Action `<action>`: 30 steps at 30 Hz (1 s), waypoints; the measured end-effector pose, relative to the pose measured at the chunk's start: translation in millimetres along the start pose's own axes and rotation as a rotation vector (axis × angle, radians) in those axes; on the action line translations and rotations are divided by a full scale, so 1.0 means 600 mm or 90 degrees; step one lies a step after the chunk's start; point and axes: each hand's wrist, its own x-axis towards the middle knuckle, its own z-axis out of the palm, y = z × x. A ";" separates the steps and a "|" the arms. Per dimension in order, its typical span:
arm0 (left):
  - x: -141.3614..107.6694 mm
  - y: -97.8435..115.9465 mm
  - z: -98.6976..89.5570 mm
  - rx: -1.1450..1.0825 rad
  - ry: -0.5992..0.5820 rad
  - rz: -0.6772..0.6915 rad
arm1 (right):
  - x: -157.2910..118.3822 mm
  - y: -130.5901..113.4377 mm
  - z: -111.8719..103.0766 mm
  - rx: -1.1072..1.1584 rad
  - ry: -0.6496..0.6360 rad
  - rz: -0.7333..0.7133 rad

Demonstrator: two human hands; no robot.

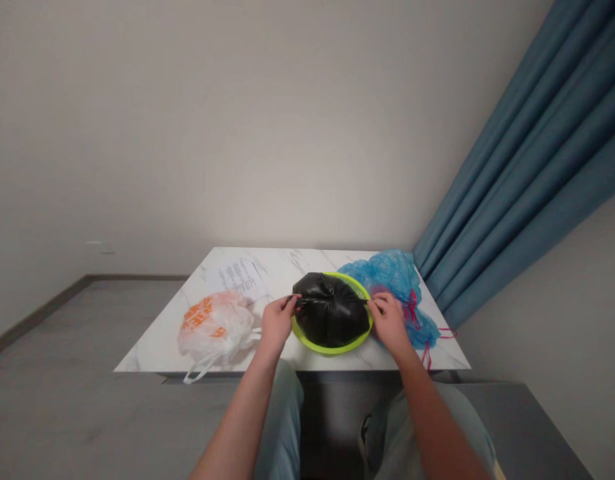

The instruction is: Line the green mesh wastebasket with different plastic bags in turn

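A full black plastic bag (332,320) sits in a lime-green basin (332,348) on the table, its top drawn together in the middle. My left hand (280,321) pinches one end of the bag's gathered top at the left. At the right, my right hand (387,319) pinches the opposite end. Between the two hands the black plastic is pulled taut. Close beyond my right hand lies a crumpled blue plastic bag (392,270) with pink drawstrings (413,308). What the black bag contains is hidden.
A white plastic bag with orange print (217,327) lies at the table's left, one handle over the front edge. Behind it is a printed sheet of paper (237,277). The marble-patterned table (287,260) stands against the wall, with a blue curtain (517,153) at the right.
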 end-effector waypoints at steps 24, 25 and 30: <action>-0.068 0.086 0.103 0.153 -0.114 0.182 | -0.023 -0.090 0.039 0.392 -0.080 0.024; -0.070 0.088 0.107 0.161 -0.131 0.192 | -0.022 -0.087 0.043 0.418 -0.080 0.045; -0.076 0.097 0.112 0.243 -0.138 0.231 | -0.017 -0.082 0.048 0.509 -0.079 0.100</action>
